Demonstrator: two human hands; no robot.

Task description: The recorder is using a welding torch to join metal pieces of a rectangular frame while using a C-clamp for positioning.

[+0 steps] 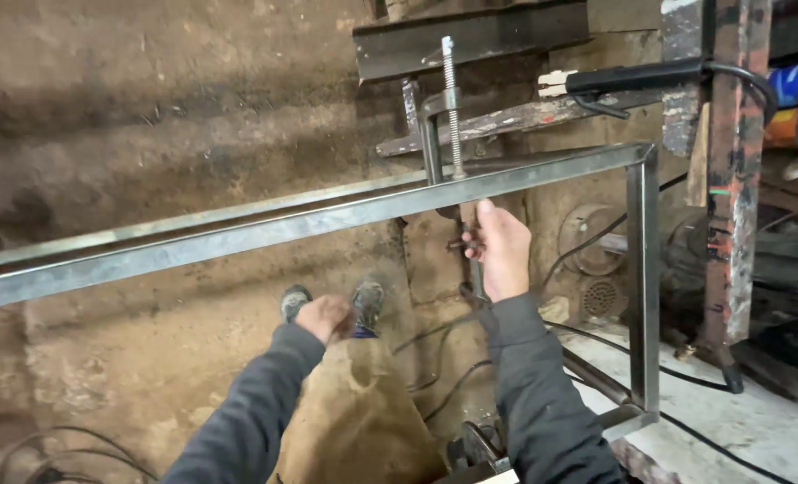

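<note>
A long grey steel frame (264,224) of square tube runs from the left edge to a welded corner at the right, with an upright leg (643,269) going down. A metal screw clamp (442,134) grips the top rail near the middle. My right hand (499,249) is closed around the clamp's lower handle just under the rail. My left hand (324,316) hangs lower, fingers curled, holding nothing, above my shoes (368,303).
A dirt floor lies below, with black cables (596,336) trailing across it. A dark steel beam (471,38) sits at the top. A rusty painted post (738,170) and cluttered shelves stand at right. A pale slab (758,421) is at bottom right.
</note>
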